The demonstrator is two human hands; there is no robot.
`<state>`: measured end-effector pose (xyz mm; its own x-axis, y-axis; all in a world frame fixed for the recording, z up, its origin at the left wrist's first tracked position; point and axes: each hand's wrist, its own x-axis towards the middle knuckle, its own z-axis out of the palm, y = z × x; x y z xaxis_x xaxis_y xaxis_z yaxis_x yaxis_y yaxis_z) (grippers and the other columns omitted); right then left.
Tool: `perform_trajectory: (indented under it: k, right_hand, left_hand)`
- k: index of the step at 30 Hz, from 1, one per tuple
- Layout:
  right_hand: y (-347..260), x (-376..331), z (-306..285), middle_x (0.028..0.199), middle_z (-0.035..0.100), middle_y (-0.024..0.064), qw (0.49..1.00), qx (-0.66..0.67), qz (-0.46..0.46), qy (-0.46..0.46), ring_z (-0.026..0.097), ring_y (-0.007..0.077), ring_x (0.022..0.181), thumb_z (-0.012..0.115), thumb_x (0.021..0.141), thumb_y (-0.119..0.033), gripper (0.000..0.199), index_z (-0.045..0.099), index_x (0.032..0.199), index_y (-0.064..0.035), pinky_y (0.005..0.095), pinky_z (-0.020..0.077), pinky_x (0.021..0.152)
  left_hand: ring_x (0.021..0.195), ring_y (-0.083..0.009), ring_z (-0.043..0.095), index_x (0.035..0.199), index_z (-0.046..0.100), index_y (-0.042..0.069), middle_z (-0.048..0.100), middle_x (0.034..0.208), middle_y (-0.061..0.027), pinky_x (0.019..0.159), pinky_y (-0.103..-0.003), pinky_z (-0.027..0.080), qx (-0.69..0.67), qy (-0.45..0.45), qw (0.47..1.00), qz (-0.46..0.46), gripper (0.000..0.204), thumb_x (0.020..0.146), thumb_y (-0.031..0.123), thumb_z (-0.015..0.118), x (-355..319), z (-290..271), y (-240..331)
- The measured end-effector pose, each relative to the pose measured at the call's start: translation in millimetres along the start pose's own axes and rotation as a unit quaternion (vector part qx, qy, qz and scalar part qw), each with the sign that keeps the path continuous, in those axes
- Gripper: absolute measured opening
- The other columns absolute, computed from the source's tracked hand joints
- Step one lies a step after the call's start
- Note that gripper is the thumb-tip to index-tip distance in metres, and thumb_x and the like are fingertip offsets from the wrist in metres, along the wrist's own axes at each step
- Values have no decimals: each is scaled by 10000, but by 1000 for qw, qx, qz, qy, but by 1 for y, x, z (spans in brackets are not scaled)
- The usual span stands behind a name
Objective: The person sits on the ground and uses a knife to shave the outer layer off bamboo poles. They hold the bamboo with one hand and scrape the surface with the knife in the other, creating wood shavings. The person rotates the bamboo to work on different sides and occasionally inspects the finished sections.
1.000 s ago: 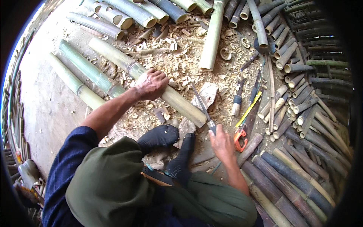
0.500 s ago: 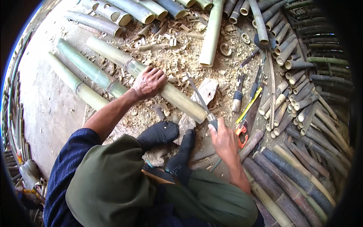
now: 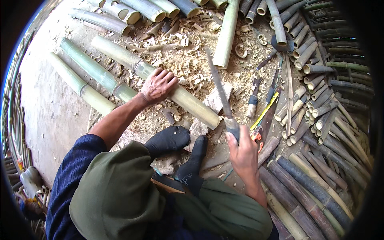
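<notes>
Nearest, two feet in black coverings point(image 3: 168, 142) stand below the near end of a slanting bamboo tube point(image 3: 194, 106). The right hand point(image 3: 245, 154) is closed round the handle of a long-bladed knife point(image 3: 221, 90), its blade pointing away beside that end; contact cannot be told. Well apart, the left hand point(image 3: 159, 86) clasps the tube's middle. Beyond lie pale shavings point(image 3: 186, 60), then further bamboo lengths point(image 3: 143, 9).

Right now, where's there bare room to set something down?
The widest bare patch is the pale floor, between the leftmost green bamboo pole and the thin poles along the left edge. A narrow strip shows between that pole and its neighbour. It's crowded around the left hand, among shavings, and right of the right hand, where bamboo pieces lie.
</notes>
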<state>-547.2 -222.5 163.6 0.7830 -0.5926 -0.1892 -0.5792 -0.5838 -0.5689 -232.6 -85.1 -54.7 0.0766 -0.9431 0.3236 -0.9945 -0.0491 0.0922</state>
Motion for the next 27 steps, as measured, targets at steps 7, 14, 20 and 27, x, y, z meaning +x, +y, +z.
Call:
perform_trajectory:
  k: [7,14,20,27]
  right_hand:
    - [73,-13,49,838,718,285,977,-189,83,-53,712,518,762,674,1037,-238,276,569,1175,-23,587,559,668]
    - [7,-5,6,885,705,278,995,-2,-84,55,726,468,749,684,1041,-271,313,574,1136,6,533,562,633]
    - [85,-18,45,851,701,285,965,-217,117,-89,722,475,723,669,1049,-229,243,541,1085,-25,552,574,665]
    - [6,-9,4,803,671,215,989,8,-125,77,701,465,662,725,1018,-215,333,580,1218,9,520,551,595]
  left_hand:
    - [1119,-278,612,1273,581,102,617,1154,-104,1057,-451,447,-20,-75,997,-13,537,814,271,802,17,-13,15]
    - [941,-233,673,1203,669,65,724,1040,-80,941,-434,554,-67,-337,939,-10,631,646,214,925,39,-23,-15]
    - [855,-196,690,992,757,87,745,901,-62,886,-454,590,-101,-403,908,-49,287,749,193,868,62,-8,-7]
    - [862,-251,715,955,687,68,738,916,-120,922,-475,562,-78,-224,971,-32,182,844,177,782,26,-20,-1]
